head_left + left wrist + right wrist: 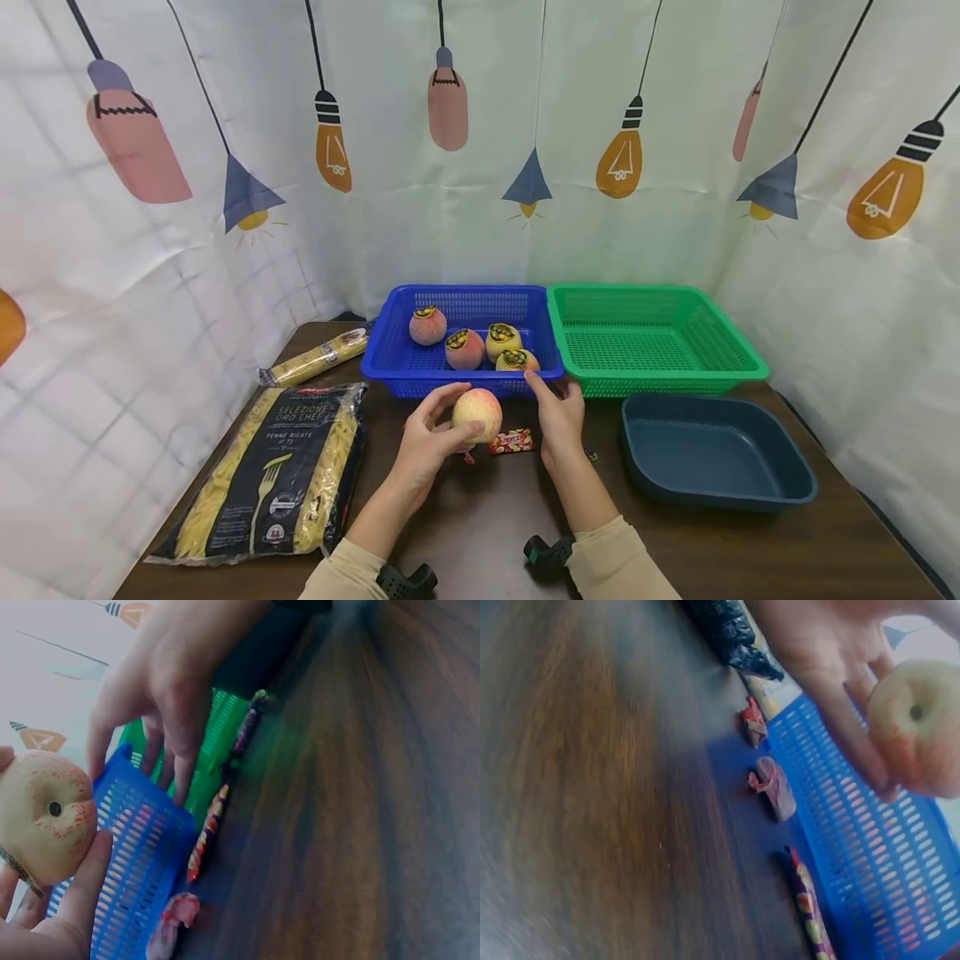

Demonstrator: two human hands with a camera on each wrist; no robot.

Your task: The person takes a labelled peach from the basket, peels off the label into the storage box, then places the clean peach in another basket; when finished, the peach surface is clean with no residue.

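My left hand (438, 425) grips a yellow-pink peach (477, 414) just above the brown table, in front of the blue basket (390, 367). In the left wrist view the peach (45, 817) rests against my fingers (82, 889); in the right wrist view the peach (915, 727) shows its stem pit. My right hand (557, 407) is open to the right of the peach, its fingers straight, the index tip at the blue basket's front rim. Several stickered peaches (465, 348) lie in that basket.
An empty green basket (738, 358) adjoins the blue one, with a dark blue tray (787, 492) in front of it. A red candy bar (511, 441) and a pink wrapper (172, 926) lie under my hands. Two pasta bags (270, 475) lie at the left.
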